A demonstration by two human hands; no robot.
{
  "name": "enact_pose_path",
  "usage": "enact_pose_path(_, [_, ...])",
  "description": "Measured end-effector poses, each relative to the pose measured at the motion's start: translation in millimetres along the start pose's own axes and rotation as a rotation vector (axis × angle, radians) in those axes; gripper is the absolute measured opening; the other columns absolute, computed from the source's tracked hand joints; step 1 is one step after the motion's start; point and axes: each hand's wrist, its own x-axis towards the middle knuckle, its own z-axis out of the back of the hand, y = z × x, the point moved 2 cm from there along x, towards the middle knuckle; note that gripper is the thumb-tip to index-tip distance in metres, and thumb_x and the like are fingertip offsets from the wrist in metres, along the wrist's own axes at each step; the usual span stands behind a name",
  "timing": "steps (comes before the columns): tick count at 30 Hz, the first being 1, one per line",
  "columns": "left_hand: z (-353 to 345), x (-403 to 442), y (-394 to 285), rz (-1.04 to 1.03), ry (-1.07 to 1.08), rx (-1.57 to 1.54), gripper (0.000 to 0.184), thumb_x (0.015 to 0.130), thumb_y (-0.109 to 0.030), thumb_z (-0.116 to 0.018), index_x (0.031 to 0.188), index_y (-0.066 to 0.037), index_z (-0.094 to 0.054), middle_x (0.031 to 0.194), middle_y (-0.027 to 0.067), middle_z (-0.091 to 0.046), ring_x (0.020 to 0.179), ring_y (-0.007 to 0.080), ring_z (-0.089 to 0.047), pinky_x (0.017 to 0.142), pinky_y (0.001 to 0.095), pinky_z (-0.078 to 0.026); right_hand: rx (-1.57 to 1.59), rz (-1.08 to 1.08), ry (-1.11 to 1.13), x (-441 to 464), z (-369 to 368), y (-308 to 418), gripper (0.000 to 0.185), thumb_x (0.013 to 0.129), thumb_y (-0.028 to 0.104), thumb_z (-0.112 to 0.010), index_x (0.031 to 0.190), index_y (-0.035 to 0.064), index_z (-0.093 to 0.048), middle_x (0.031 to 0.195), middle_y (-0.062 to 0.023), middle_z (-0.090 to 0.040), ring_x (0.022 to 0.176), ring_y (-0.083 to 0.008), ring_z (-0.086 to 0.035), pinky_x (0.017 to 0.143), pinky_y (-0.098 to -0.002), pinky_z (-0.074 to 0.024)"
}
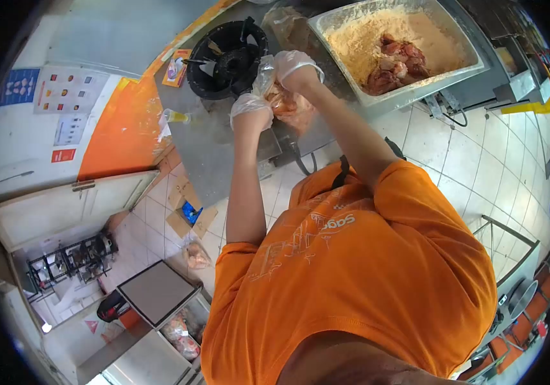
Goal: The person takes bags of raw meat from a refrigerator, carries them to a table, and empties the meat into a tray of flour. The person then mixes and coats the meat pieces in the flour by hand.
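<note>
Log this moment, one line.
left hand: gloved, at meat bag; right hand: gloved, same bag; grip: unclear; tray: raw meat on pale powder; black tub: nearby

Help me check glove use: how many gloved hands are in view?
2: the left hand, at the left of the plastic bag of meat, and the right hand, at its upper end in the picture, nearer the metal tray. No others show.

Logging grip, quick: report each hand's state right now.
Left hand: closed, holding the plastic bag.
Right hand: closed, holding the same bag.
</note>
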Motion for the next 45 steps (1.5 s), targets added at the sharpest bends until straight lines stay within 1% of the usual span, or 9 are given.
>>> enact_pose_path(7, [-7,-17,-10,-0.166,-0.468,0.083,0.016,0.073,-0.015,-0.059,0.069,-0.002,-0.067,0.077,0.0186,-0.067,0.077,0.0377,-0.064,0.071,0.0446,-0.050,-0.064,0.118,0.046,19,-11,-2,0.022,0.081,0.014,-0.056,0.088,0.0021,-0.072,0.090,-0.0191,-0.071,0.087,-0.0338,-0.070,0.074,-0.0409,-0.0561])
enact_pose_path(9, [-2,-23,-13,-0.034,-0.581,-0.222,0.019,0.075,-0.015,-0.055,0.072,0.000,-0.066,0.075,0.0217,-0.065,0.077,0.0406,-0.062,0.071,0.0471,-0.048,-0.128,0.125,0.145,27,-18,-3,0.022,0.080,0.015,-0.057,0.088,0.0028,-0.073,0.091,-0.0184,-0.071,0.089,-0.0337,-0.070,0.075,-0.0404,-0.0559])
enact_pose_path(22, [-9,-19,-13,-0.115,-0.603,-0.263,0.018,0.078,-0.014,-0.054,0.075,0.000,-0.065,0.078,0.0217,-0.065,0.080,0.0404,-0.062,0.073,0.0494,-0.047,-0.008,0.017,0.165,51,-34,-12,0.023,0.077,0.014,-0.058,0.092,0.0055,-0.074,0.099,-0.0192,-0.069,0.094,-0.0347,-0.067,0.081,-0.0406,-0.0544])
enact_pose_path(28, [3,-28,-20,0.077,-0.514,-0.472,0.023,0.080,-0.019,-0.055,0.079,0.000,-0.068,0.084,0.0217,-0.067,0.085,0.0384,-0.064,0.075,0.0465,-0.048,-0.027,-0.067,0.252,61,-45,-14,0.026,0.074,0.011,-0.060,0.095,0.0022,-0.073,0.102,-0.0186,-0.069,0.096,-0.0338,-0.068,0.081,-0.0392,-0.0554])
enact_pose_path(31, [-21,-16,-6,0.086,-0.424,-0.254,0.023,0.080,-0.021,-0.057,0.082,-0.001,-0.069,0.087,0.0219,-0.068,0.087,0.0380,-0.064,0.076,0.0461,-0.049,0.029,-0.093,0.282,60,-48,-12,0.026,0.073,0.010,-0.060,0.093,0.0010,-0.073,0.102,-0.0193,-0.069,0.094,-0.0345,-0.068,0.080,-0.0404,-0.0555])
enact_pose_path(34, [-23,-23,-7,-0.030,-0.543,-0.232,0.014,0.075,-0.011,-0.059,0.074,0.001,-0.064,0.077,0.0211,-0.065,0.075,0.0386,-0.062,0.069,0.0445,-0.047,0.054,-0.142,0.276,57,-43,-7,0.026,0.071,0.009,-0.060,0.092,0.0015,-0.073,0.100,-0.0202,-0.069,0.093,-0.0348,-0.069,0.079,-0.0413,-0.0555])
enact_pose_path(36, [-8,-39,-19,0.149,-0.405,-0.717,0.016,0.078,-0.013,-0.057,0.076,0.001,-0.065,0.079,0.0200,-0.066,0.076,0.0365,-0.063,0.070,0.0434,-0.047,0.046,-0.131,0.212,53,-38,-4,0.025,0.070,0.009,-0.060,0.090,0.0016,-0.073,0.098,-0.0209,-0.069,0.092,-0.0356,-0.069,0.078,-0.0416,-0.0555])
enact_pose_path(39, [-13,-45,-24,0.087,-0.571,-0.841,0.016,0.078,-0.014,-0.057,0.079,0.001,-0.064,0.079,0.0181,-0.066,0.074,0.0355,-0.063,0.071,0.0417,-0.047,0.035,-0.084,0.170,57,-58,-13,0.026,0.071,0.010,-0.060,0.091,0.0021,-0.073,0.098,-0.0208,-0.069,0.093,-0.0359,-0.068,0.079,-0.0412,-0.0553])
enact_pose_path(45, [-16,-48,-23,-0.024,-0.616,-0.677,0.016,0.075,-0.011,-0.058,0.083,0.001,-0.064,0.077,0.0165,-0.065,0.071,0.0346,-0.062,0.071,0.0396,-0.047,-0.002,-0.067,0.137,50,-45,-13,0.025,0.072,0.011,-0.059,0.091,0.0030,-0.074,0.099,-0.0207,-0.069,0.093,-0.0363,-0.068,0.078,-0.0415,-0.0552])
